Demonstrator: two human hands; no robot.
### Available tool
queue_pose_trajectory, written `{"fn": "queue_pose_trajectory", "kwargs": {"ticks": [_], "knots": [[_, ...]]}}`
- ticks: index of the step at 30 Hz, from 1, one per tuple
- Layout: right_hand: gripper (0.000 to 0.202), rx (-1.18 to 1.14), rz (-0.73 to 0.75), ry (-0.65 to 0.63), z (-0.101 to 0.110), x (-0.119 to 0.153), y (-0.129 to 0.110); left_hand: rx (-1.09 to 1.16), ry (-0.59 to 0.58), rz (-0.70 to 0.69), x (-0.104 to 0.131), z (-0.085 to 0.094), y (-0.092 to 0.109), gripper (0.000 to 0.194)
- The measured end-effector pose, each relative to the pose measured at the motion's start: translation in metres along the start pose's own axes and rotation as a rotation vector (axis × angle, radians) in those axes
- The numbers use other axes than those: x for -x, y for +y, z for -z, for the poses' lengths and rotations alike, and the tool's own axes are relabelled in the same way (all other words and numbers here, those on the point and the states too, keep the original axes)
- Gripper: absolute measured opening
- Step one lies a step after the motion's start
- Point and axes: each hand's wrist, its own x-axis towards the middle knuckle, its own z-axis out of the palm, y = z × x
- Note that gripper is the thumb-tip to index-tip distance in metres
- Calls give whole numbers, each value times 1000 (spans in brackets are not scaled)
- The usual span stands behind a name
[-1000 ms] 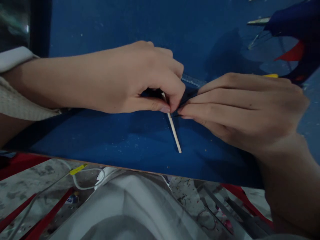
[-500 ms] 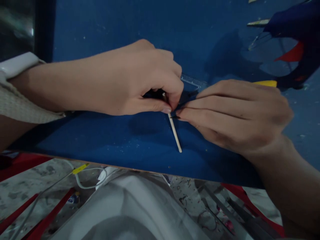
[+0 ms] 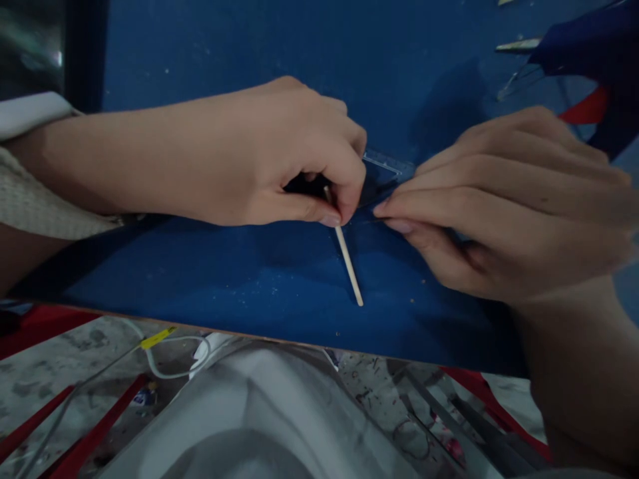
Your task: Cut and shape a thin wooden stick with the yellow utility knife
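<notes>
My left hand (image 3: 294, 153) pinches a thin wooden stick (image 3: 350, 269) between thumb and forefinger near its upper end. The stick lies slantwise, its lower part pointing toward the near table edge. My right hand (image 3: 504, 199) is closed to the right of the stick, thumb and fingertips pressed together. A thin dark line runs from its fingertips toward the stick; what it belongs to is too fine to tell. The end of a clear plastic ruler (image 3: 383, 161) shows between my hands, the rest hidden behind my left hand.
A dark blue glue gun (image 3: 569, 46) with a red trigger stands at the right on the blue table (image 3: 224, 266). A pale cable with a yellow tag (image 3: 157, 338) hangs below the near edge. Red legs and a littered floor show beneath.
My right hand has moved right, away from the stick, and its thumb now shows. My left hand keeps its pinch on the stick, nearly still.
</notes>
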Motion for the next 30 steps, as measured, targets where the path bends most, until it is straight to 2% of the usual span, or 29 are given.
{"fn": "queue_pose_trajectory", "kwargs": {"ticks": [5, 14, 18, 23, 30], "knots": [[19, -19, 7, 3, -6, -2, -4, -25, -34, 28, 1, 1, -1, 41], [17, -69, 18, 2, -5, -4, -8, 10, 4, -13, 8, 1, -3, 31], [20, -56, 35, 12, -7, -3, -7, -9, -8, 8, 6, 1, -2, 35], [21, -47, 44, -6, -6, -5, -8, -4, -3, -45, 3, -1, -5, 38], [26, -36, 39, -86, 1, -4, -8, -14, 1, -72, 10, 2, -5, 65]]}}
